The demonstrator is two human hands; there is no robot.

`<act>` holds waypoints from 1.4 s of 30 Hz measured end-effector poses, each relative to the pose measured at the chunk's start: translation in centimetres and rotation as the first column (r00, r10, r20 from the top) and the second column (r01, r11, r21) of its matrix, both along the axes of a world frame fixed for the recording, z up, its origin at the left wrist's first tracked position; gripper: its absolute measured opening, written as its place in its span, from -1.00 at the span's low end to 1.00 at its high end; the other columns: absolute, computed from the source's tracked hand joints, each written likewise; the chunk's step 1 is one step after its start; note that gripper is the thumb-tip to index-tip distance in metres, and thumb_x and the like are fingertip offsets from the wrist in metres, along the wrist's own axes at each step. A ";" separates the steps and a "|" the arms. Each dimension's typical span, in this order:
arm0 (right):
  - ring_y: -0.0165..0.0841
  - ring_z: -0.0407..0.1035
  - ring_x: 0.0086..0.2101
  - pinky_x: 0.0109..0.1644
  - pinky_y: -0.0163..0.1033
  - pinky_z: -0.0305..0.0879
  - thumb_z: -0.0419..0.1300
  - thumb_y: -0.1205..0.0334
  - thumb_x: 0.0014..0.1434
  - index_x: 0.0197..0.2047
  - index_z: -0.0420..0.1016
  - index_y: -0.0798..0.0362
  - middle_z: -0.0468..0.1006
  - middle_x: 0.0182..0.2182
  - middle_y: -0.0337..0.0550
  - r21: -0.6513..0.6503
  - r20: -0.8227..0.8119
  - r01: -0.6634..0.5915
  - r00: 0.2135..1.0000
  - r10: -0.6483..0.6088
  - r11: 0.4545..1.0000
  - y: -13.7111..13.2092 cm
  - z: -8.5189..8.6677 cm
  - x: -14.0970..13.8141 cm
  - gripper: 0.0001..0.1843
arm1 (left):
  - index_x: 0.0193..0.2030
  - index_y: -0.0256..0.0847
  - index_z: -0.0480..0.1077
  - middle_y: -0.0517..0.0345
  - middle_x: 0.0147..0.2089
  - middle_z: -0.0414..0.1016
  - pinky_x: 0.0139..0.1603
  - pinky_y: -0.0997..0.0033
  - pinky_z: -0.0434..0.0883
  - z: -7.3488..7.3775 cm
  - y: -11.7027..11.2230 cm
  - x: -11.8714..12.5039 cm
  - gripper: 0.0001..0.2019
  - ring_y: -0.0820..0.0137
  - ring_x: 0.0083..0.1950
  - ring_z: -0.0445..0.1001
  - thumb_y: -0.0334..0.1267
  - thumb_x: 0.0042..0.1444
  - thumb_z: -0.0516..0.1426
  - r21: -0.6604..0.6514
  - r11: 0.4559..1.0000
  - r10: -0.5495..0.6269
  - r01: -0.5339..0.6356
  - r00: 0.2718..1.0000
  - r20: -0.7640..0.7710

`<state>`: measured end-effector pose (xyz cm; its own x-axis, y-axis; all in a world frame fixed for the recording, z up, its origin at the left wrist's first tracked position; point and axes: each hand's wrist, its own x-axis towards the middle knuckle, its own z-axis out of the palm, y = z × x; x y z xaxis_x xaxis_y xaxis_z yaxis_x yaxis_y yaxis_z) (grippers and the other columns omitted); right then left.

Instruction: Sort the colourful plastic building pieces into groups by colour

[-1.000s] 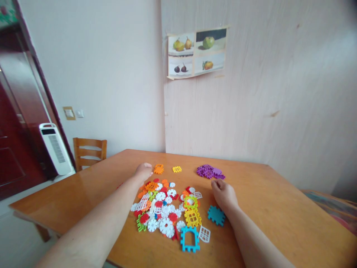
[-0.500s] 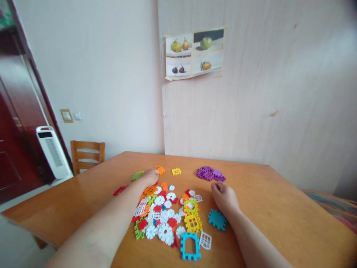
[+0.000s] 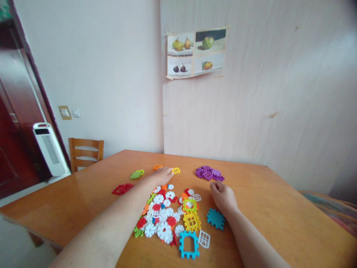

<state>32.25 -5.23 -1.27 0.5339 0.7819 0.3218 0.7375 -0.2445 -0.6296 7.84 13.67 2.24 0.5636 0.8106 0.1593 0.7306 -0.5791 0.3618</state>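
My left hand [image 3: 164, 174] reaches over the far side of the table, fingers stretched out, their tips at the edge of a yellow window-shaped interlocking piece [image 3: 176, 170]. Whether they touch it I cannot tell. My right hand [image 3: 224, 194] rests closed in a fist on the table, with nothing showing in it. Beyond that fist lies a pile of purple interlocking pieces [image 3: 206, 172]; nearer me is a blue square piece [image 3: 215, 218]. Under and beside my left forearm spreads a mixed heap of white snowflake discs [image 3: 164, 230] and red, orange and green pieces, partly hidden.
Red pieces [image 3: 122, 189], a green piece [image 3: 137, 174] and orange pieces [image 3: 157, 167] lie along the far left. In front sit a yellow frame [image 3: 192, 227], a blue frame [image 3: 181, 247] and a white lattice piece [image 3: 204, 239]. A wooden chair [image 3: 86, 143] stands beyond the table [image 3: 267, 223].
My left hand has moved right, from beside the orange pieces to the yellow window-shaped piece, and its fingers have stretched out. My right fist stays in place. The view has shifted slightly.
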 end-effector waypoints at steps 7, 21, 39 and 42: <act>-0.34 0.35 -0.41 -0.40 -0.35 0.04 -0.03 0.02 0.21 -0.42 0.47 0.01 0.53 -0.50 -0.15 0.003 -0.037 -0.009 0.999 0.009 1.000 0.0 0.1 0.0 -0.64 | -0.35 -0.13 0.48 0.05 -0.16 0.58 -0.01 0.41 0.32 0.2 -1.8 2.3 -0.75 0.26 -0.03 0.47 -0.08 0.14 0.06 -0.031 0.995 -0.091 0.092 0.995 0.041; -0.32 0.37 -0.38 -0.38 -0.33 0.05 -0.01 0.02 0.21 -0.39 0.50 0.02 0.53 -0.47 -0.12 -0.025 -0.010 -0.017 1.000 0.016 1.000 0.1 -0.2 0.6 -0.64 | -0.17 -0.19 0.46 0.12 -0.18 0.58 -0.22 0.48 0.37 2.6 -2.3 -8.9 -0.68 0.34 -0.17 0.51 -0.17 -0.11 0.22 -0.292 0.956 0.079 -0.041 0.990 0.121; -0.30 0.37 -0.38 -0.37 -0.32 0.05 -0.02 -0.01 0.20 -0.37 0.51 0.00 0.54 -0.45 -0.11 -0.050 0.007 -0.039 0.999 0.039 0.998 0.2 -0.4 0.8 -0.63 | -0.41 -0.18 0.49 0.21 -0.41 0.53 -0.35 0.52 0.26 2.3 -3.5 -10.2 -0.84 0.42 -0.35 0.42 -0.23 0.04 0.09 0.006 0.994 0.104 -0.105 0.991 0.081; -0.31 0.37 -0.39 -0.38 -0.32 0.05 -0.02 0.00 0.21 -0.42 0.48 0.01 0.53 -0.47 -0.13 -0.041 0.012 -0.042 0.999 0.043 0.998 0.3 -0.5 0.8 -0.63 | -0.40 -0.20 0.50 0.15 -0.35 0.55 -0.27 0.50 0.30 2.4 -2.0 -9.5 -0.79 0.39 -0.27 0.45 -0.19 0.09 0.07 0.045 0.978 0.187 -0.203 0.954 0.236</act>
